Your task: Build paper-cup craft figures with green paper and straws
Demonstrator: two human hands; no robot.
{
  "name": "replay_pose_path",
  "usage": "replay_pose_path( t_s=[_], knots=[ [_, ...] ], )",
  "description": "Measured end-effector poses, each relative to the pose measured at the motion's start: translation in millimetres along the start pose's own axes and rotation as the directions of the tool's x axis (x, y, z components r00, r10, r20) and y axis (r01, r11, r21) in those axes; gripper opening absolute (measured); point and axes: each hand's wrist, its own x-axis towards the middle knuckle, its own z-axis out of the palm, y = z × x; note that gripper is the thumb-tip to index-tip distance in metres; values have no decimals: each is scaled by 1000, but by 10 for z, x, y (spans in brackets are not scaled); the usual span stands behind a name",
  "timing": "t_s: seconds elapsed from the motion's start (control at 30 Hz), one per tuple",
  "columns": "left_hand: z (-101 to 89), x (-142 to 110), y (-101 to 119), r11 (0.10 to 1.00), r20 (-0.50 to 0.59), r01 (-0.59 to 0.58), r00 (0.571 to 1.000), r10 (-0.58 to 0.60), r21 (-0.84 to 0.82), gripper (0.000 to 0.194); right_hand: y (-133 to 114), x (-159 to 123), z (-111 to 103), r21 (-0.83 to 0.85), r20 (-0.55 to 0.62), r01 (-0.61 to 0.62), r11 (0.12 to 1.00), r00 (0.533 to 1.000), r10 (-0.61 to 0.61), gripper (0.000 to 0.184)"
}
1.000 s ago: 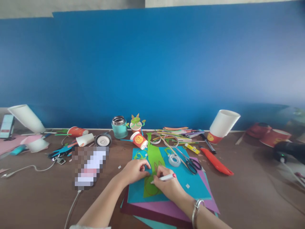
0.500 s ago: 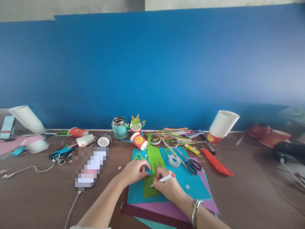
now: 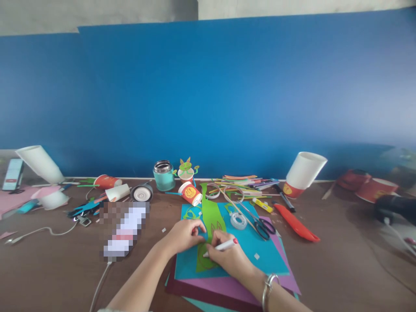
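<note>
My right hand (image 3: 227, 253) is closed around a white marker (image 3: 225, 245) with a red end. The marker's tip rests on a strip of green paper (image 3: 212, 214), at an oval outline drawn near its lower end. Two pointed ear shapes are drawn above the oval, partly behind my fingers. My left hand (image 3: 185, 235) lies at the green strip's left edge, fingers loosely curled and thumb apart from the index finger. Beneath the strip is a blue sheet (image 3: 247, 264), stacked on purple and maroon ones. Scissors (image 3: 264, 228) and a tape roll (image 3: 238, 220) lie to the right.
A paper cup with a green paper creature (image 3: 185, 165) stands behind, beside a teal jar (image 3: 164, 177). Paper strips (image 3: 238, 184) lie at the back. A red cutter (image 3: 297, 223) and a white cup (image 3: 305, 171) are right; a blurred-out phone (image 3: 125, 232) is left.
The marker tip has shifted slightly left and up along the oval outline. My left hand stays in place. The whole view has moved down a little.
</note>
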Motion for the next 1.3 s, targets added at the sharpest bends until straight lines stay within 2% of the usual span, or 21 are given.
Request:
replay_pose_path(
  t_s=[0.43, 0.57, 0.63, 0.7, 0.87, 1.07, 1.3],
  knots=[
    [14, 3, -28, 1000, 2, -9, 1000, 9, 4, 17, 3, 3, 17, 43, -6, -3, 999, 1000, 3, 22],
    [24, 18, -45, 1000, 2, 1, 1000, -1, 13, 17, 70, 52, -63, 204, -56, -61, 977, 996, 73, 25],
    [27, 21, -49, 1000, -1, 3, 1000, -3, 16, 18, 109, 72, -123, 252, -101, -50, 966, 992, 78, 26],
    [27, 17, -47, 1000, -2, 1, 1000, -1, 16, 18, 142, 81, -167, 240, -118, -29, 970, 991, 59, 25],
    [10, -4, -23, 1000, 3, -4, 1000, 4, 15, 17, 168, 62, -160, 186, -25, -49, 981, 998, 54, 23],
    [-4, -6, -4, 1000, 12, -2, 1000, 2, 22, 18, 147, 54, -150, 120, -26, 0, 993, 1000, 3, 23],
    [26, -1, -43, 1000, 2, 3, 1000, -3, 17, 19, 157, 51, -142, 106, -5, -40, 994, 999, 40, 21]
  ],
)
